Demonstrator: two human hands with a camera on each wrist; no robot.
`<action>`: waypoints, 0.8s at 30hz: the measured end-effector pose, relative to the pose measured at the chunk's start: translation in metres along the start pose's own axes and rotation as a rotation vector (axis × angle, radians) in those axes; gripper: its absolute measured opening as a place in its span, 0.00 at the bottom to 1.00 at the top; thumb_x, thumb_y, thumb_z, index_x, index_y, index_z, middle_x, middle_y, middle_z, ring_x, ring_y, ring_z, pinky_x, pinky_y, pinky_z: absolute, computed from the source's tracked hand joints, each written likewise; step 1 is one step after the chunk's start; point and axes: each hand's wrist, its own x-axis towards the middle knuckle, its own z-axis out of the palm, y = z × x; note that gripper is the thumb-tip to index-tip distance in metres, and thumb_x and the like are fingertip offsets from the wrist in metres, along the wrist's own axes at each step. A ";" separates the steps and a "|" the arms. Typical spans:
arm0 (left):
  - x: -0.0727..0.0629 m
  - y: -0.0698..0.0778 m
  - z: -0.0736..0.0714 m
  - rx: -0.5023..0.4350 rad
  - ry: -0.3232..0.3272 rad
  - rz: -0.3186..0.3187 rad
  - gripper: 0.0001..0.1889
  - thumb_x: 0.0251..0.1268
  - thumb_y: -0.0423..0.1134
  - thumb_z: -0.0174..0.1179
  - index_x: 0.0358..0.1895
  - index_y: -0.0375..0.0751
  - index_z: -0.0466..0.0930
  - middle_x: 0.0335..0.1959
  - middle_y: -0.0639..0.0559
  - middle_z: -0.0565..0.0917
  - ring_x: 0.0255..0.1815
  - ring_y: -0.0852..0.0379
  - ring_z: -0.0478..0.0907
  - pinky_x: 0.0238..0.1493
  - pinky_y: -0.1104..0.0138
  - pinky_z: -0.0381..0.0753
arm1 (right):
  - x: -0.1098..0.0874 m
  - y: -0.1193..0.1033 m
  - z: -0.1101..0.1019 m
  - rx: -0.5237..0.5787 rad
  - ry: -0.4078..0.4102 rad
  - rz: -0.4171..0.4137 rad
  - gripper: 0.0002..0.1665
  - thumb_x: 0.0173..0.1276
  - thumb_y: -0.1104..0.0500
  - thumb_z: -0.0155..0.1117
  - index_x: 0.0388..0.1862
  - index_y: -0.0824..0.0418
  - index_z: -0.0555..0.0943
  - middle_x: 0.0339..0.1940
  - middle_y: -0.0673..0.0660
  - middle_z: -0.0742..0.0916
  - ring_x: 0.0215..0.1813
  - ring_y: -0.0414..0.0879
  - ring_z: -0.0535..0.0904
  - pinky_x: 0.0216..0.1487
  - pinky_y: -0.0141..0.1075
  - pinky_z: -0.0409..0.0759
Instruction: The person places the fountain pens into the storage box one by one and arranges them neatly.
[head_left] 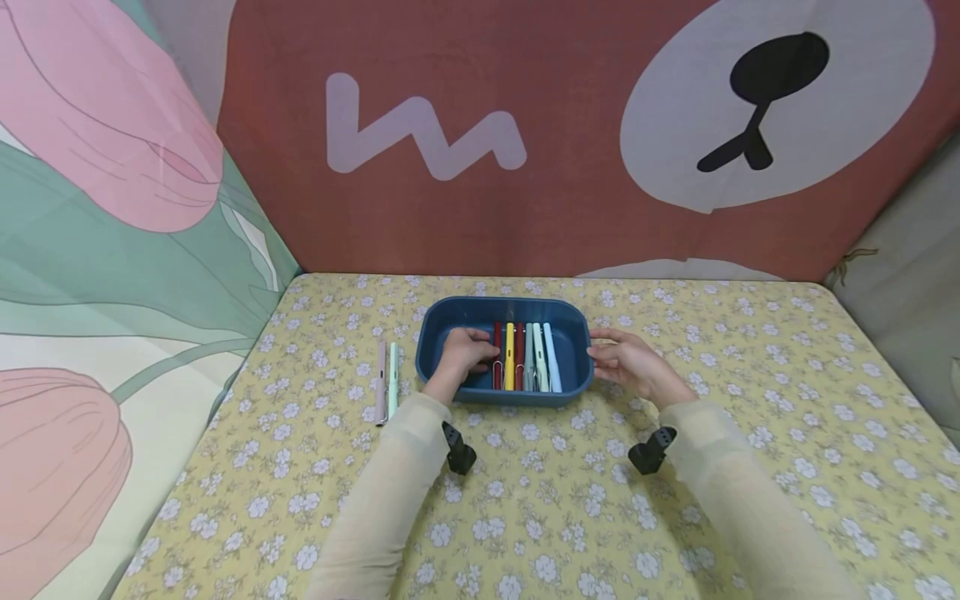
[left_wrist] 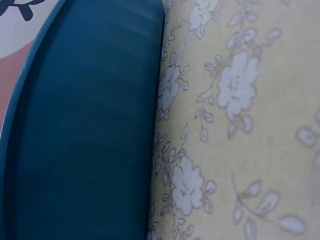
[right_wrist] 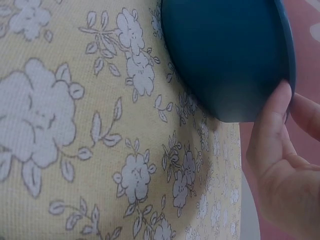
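A dark blue box (head_left: pixel 510 398) stands on the table and holds a row of pens. Inside it, my left hand (head_left: pixel 463 354) has curled fingers at the leftmost dark red pen (head_left: pixel 497 333), seeming to pinch it; the fingertips are partly hidden. To its right lie a yellow pen (head_left: pixel 509 358), another dark red pen (head_left: pixel 520 337), a grey-green pen (head_left: pixel 529 358), a pale green pen (head_left: pixel 539 350) and a light blue pen (head_left: pixel 552 358). My right hand (head_left: pixel 633 362) touches the box's right end with fairly straight fingers; the right wrist view shows them at the rim (right_wrist: pixel 291 60).
Left of the box, a mauve pen (head_left: pixel 381 383) and a mint green pen (head_left: pixel 393 383) lie side by side on the yellow flowered tablecloth (head_left: pixel 525 500). Printed fabric walls (head_left: pixel 480 217) rise behind and beside the table.
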 end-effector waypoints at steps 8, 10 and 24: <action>0.001 0.001 -0.001 -0.074 0.007 0.072 0.21 0.63 0.29 0.60 0.59 0.32 0.75 0.58 0.37 0.78 0.56 0.44 0.79 0.54 0.57 0.84 | 0.000 0.002 0.000 -0.013 0.002 -0.006 0.34 0.73 0.63 0.51 0.74 0.65 0.54 0.30 0.44 0.85 0.33 0.35 0.82 0.38 0.27 0.84; 0.001 0.002 -0.002 -0.102 -0.005 0.096 0.21 0.64 0.29 0.59 0.61 0.32 0.74 0.58 0.37 0.78 0.57 0.44 0.79 0.55 0.57 0.83 | 0.000 0.002 0.000 -0.017 0.004 -0.007 0.34 0.73 0.63 0.51 0.74 0.65 0.54 0.30 0.44 0.85 0.33 0.35 0.82 0.38 0.27 0.84; -0.018 0.036 -0.016 -0.200 -0.106 0.166 0.24 0.65 0.31 0.59 0.65 0.37 0.71 0.61 0.37 0.76 0.59 0.46 0.78 0.59 0.58 0.81 | -0.002 0.000 0.001 -0.016 0.014 -0.004 0.33 0.73 0.64 0.51 0.74 0.66 0.55 0.29 0.44 0.85 0.32 0.35 0.81 0.38 0.27 0.84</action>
